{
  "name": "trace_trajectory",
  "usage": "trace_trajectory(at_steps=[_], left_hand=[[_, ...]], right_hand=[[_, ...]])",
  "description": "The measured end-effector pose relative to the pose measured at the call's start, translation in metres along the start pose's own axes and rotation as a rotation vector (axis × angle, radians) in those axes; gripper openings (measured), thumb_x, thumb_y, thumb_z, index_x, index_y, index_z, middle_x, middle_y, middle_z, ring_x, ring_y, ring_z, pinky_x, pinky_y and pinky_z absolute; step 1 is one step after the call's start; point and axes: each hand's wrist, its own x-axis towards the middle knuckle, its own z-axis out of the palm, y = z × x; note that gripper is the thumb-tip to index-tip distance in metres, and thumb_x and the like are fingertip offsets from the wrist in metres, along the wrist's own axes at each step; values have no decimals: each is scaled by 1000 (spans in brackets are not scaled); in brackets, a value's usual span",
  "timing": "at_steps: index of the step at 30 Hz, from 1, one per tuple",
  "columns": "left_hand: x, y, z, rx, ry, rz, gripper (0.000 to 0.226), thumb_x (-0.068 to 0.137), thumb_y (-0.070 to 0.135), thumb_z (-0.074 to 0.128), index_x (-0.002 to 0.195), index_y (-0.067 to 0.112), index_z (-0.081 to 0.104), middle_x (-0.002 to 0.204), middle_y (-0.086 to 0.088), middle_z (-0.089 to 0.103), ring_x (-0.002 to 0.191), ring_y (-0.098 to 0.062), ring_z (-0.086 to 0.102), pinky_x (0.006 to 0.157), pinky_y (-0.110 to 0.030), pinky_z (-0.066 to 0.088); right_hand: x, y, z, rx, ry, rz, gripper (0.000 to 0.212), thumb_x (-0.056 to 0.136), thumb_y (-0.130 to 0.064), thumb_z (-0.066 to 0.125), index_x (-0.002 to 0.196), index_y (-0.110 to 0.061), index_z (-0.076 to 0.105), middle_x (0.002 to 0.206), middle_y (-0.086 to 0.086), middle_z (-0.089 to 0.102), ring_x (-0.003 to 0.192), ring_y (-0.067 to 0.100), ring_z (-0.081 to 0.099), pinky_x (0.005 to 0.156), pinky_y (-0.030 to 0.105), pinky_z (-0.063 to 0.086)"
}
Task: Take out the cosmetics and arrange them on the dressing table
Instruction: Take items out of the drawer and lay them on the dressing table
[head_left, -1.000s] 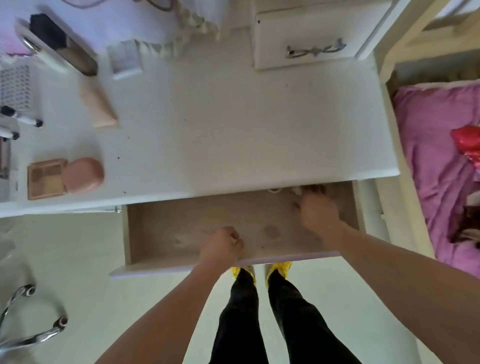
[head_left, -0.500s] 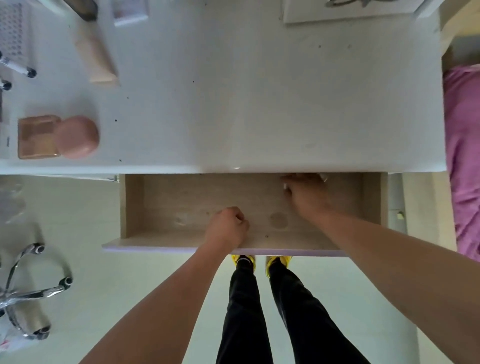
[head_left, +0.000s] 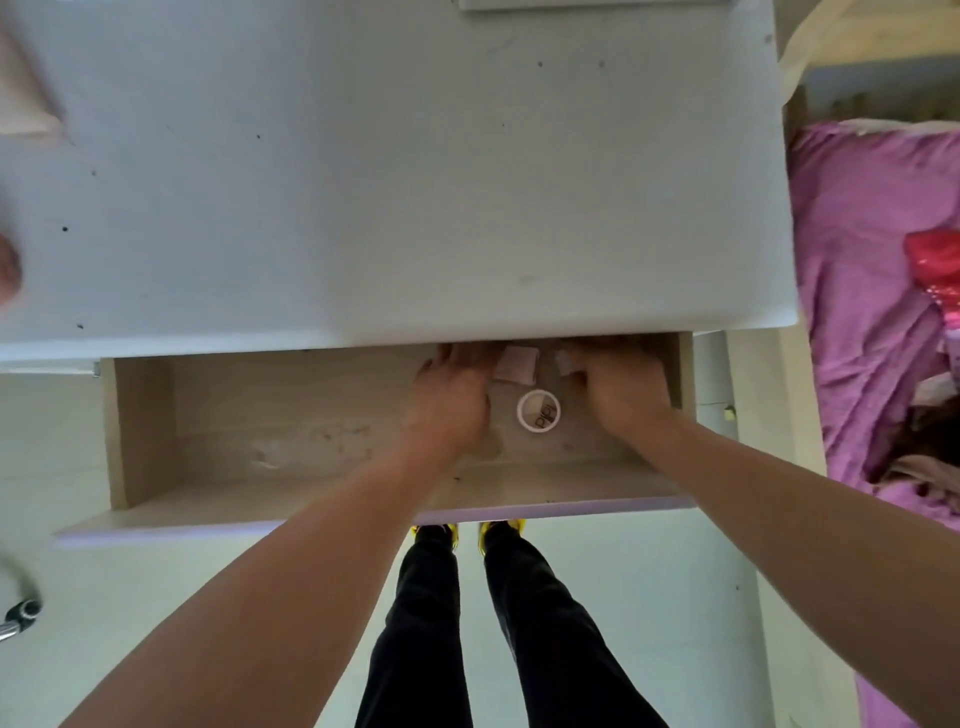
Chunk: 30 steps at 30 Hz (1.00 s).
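Note:
The wooden drawer (head_left: 291, 499) stands pulled out under the white dressing table (head_left: 395, 197). Both my hands reach into its back right part, their fingertips in shadow under the table top. My left hand (head_left: 451, 397) lies flat, fingers forward, touching the left side of a pink square packet (head_left: 516, 365). My right hand (head_left: 621, 387) curls its fingers and thumb around a small pink item (head_left: 567, 362). Between my hands, on the drawer floor, sits a small round jar with a white rim (head_left: 538, 411).
A pale pink tube (head_left: 23, 104) and a round pink compact (head_left: 8, 275) lie at the table's left edge. A bed with a purple cover (head_left: 862, 312) is close on the right. A chair foot (head_left: 21, 613) shows at lower left.
My left hand left the drawer's front edge and reached to the back beside my right hand. The jar and pink items have come into sight. The view shifted right and closer.

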Motion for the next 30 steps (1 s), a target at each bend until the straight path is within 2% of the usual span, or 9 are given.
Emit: trace_trajectory(at_steps=[2,4,7,10,14,17,20,25,30], left_hand=[[13,11,5,39,20,112,66,66,4,69,129,20,60,124,-11,63,107,-39,59,84,-43,51],[20,20,9,90,62,221,45,67,13,63,111,18,71,111,-7,70,95,-35,67,78,-40,54],[22,22,17,104,75,269,28,60,17,73,88,18,74,97,-4,72,84,-31,69,68,-34,54],[19,16,25,133,21,173,52,38,14,92,84,20,67,94,-3,67,86,-30,65,63,-28,51],[11,22,22,39,-82,-25,44,76,22,73,116,14,57,120,-10,52,111,-33,51,78,-37,46],[2,17,20,-9,-194,-66,21,93,23,53,109,14,62,117,-10,54,109,-30,54,81,-36,46],[-19,6,11,-164,-218,-97,22,90,15,52,108,15,66,113,-8,59,105,-30,59,81,-36,48],[-63,-11,-22,-421,-67,-255,19,97,18,44,108,10,57,108,-9,67,93,-34,64,75,-42,52],[-100,-22,-82,-643,187,-381,17,101,23,44,85,22,44,79,8,58,69,-11,54,64,-28,39]], right_hand=[[-8,5,4,43,70,12,18,88,-21,59,102,-27,69,131,2,56,125,31,42,81,36,51],[-15,14,8,75,103,27,14,86,-20,61,94,-27,69,129,-1,54,127,27,37,77,35,50],[-17,21,13,91,108,-12,27,85,-20,63,111,-26,69,130,0,55,128,30,39,77,40,52],[-21,21,20,76,110,-46,42,83,-16,66,123,-26,63,132,3,55,125,32,46,73,42,55],[-26,23,22,71,21,88,41,88,-28,64,127,-23,56,131,9,51,115,33,55,75,38,50],[-32,20,25,64,-60,101,21,94,-34,55,108,-19,62,117,7,61,100,31,63,69,31,43],[-48,17,22,166,-126,81,21,97,-35,50,99,-17,62,108,7,65,94,32,64,70,33,44],[-75,-8,-13,278,-48,58,14,97,-35,49,93,-22,52,86,4,67,82,29,64,63,34,43],[-95,-61,-47,425,-35,-38,26,98,-44,50,108,-22,60,91,1,71,86,23,65,73,36,47]])
